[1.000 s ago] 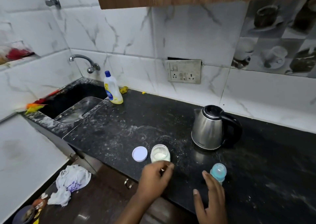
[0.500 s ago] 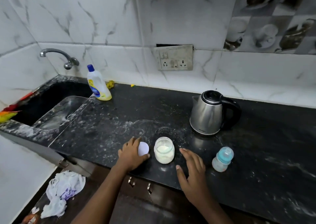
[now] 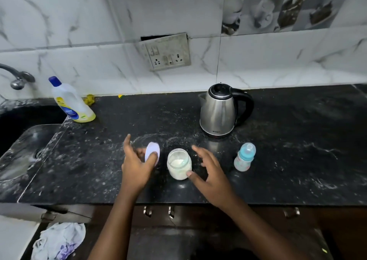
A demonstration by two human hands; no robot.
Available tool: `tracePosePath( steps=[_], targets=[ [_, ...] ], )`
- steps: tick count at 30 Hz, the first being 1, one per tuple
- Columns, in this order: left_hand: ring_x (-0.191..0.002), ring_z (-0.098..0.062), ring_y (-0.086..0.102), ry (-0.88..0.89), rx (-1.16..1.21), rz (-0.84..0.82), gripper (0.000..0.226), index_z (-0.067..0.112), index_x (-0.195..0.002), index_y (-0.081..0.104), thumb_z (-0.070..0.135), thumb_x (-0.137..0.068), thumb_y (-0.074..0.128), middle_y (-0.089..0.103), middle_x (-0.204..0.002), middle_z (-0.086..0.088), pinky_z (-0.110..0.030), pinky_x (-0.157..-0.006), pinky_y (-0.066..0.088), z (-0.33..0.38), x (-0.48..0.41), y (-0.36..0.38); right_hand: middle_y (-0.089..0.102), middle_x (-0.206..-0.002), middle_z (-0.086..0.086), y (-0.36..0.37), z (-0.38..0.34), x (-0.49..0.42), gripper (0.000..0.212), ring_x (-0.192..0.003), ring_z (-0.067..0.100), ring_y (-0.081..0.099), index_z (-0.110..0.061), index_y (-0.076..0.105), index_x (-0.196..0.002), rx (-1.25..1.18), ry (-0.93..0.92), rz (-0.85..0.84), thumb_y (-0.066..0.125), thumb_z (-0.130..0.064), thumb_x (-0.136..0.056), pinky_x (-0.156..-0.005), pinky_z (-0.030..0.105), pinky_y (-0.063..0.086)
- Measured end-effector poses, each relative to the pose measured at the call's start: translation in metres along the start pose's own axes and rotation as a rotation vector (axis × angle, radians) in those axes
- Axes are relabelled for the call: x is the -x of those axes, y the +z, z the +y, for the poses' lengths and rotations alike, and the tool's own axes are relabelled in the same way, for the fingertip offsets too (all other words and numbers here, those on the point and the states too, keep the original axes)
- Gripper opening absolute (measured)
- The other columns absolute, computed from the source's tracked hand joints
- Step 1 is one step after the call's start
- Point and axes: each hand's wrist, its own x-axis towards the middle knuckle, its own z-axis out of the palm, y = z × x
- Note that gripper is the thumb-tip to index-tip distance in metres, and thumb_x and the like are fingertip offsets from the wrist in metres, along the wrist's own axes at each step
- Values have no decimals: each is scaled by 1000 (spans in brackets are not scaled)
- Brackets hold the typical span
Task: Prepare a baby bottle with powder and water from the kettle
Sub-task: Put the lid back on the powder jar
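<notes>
Powder jar [image 3: 179, 163] stands open on the counter [image 3: 119, 121], between both hands. White lid [image 3: 152, 153] is tilted on edge just left of it, pinched by the left hand [image 3: 137, 166]. Looks like the lidding step: level lid over mouth, steady the jar. Right hand [image 3: 210, 172] has fingers spread wide, holding nothing; thumb at jar's side, contact unclear. Capped baby bottle [image 3: 244, 157] sits right of those fingers, kettle [image 3: 218, 111] beyond them.

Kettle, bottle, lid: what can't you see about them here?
- Kettle, head view: shut top and steel wall hide any water inside.
- Bottle, head view: too small and hazy to tell what is in it.
- Lid, head view: left hand covers part of it.
- Tap, head view: cut off by the left edge.
</notes>
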Motion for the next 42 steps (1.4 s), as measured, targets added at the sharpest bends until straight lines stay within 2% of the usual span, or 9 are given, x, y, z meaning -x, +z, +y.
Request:
tracePosePath(
  steps=[3, 8, 13, 16, 20, 22, 26, 31, 42],
  targets=[
    [-89, -10, 73, 34, 414, -214, 96, 36, -162, 18, 34, -82, 71, 77, -93, 3, -27, -82, 61, 33, 4, 7, 27, -164, -24, -3, -16, -16, 87, -151, 8, 36, -53, 25, -160, -105, -20, -255, 78, -38, -92, -114, 35, 46],
    [-93, -28, 75, -97, 633, -461, 80, 37, -152, 38, 35, -79, 70, 78, -112, -14, -40, -83, 59, 47, 9, 25, 30, -165, -19, -4, -29, -35, 80, -147, 8, 43, -56, 33, -156, -115, -62, -172, 78, -36, -93, -110, 37, 51],
    [-94, -25, 77, -125, 625, -539, 71, 42, -147, 45, 37, -82, 73, 80, -110, -6, -35, -77, 60, 39, 5, 30, 55, -144, -14, -18, -25, -47, 79, -123, 10, 64, -55, 39, -153, -88, 15, -262, 83, -44, -87, -97, 34, 58],
    [-102, -24, 77, -77, 541, -443, 56, 33, -149, 51, 38, -96, 69, 80, -117, -5, -30, -77, 61, 31, -1, 27, 53, -145, -12, -31, -20, -58, 78, -130, 11, 57, -52, 42, -151, 112, 24, -260, 83, -40, -86, -105, 42, 52],
    [-118, -16, 68, -22, 370, -189, 48, 24, -132, 62, 1, -91, 63, 73, -128, 3, -21, -89, 54, -4, -10, 15, 39, -150, -7, -36, -16, -80, 78, -136, 23, 39, -49, 37, -154, 484, 57, -391, 75, -26, -90, -109, 43, 43],
    [-132, -13, 57, -3, 130, -298, 67, 30, -140, 56, 11, -78, 73, 61, -141, 11, -14, -99, 47, -26, -11, 15, 35, -153, -5, -28, -17, -87, 80, -134, 26, 37, -50, 36, -154, 570, 39, -480, 72, -20, -90, -105, 43, 43],
    [-146, -18, 51, -19, 56, -511, 108, 24, -155, 45, 35, -61, 98, 54, -156, 1, -49, -122, 42, -49, -6, 34, 33, -157, -2, -8, -18, -101, 86, -129, 28, 37, -54, 34, -155, 754, 2, -615, 69, -15, -88, -92, 40, 42],
    [-136, -25, 61, 1, 131, -482, 93, 39, -142, 58, 42, -62, 104, 68, -142, 1, -55, -114, 49, -59, -4, 56, 43, -149, 1, 11, -19, -115, 84, -118, 28, 44, -49, 40, -154, 838, -70, -707, 73, -12, -87, -83, 35, 39],
    [-122, -12, 71, -23, 252, -407, 77, 47, -127, 65, 52, -59, 101, 75, -130, 7, -28, -101, 56, -60, 3, 65, 50, -136, 1, 16, -25, -125, 69, -114, 28, 47, -46, 51, -143, 875, -124, -815, 76, -16, -86, -91, 47, 54]
  ],
)
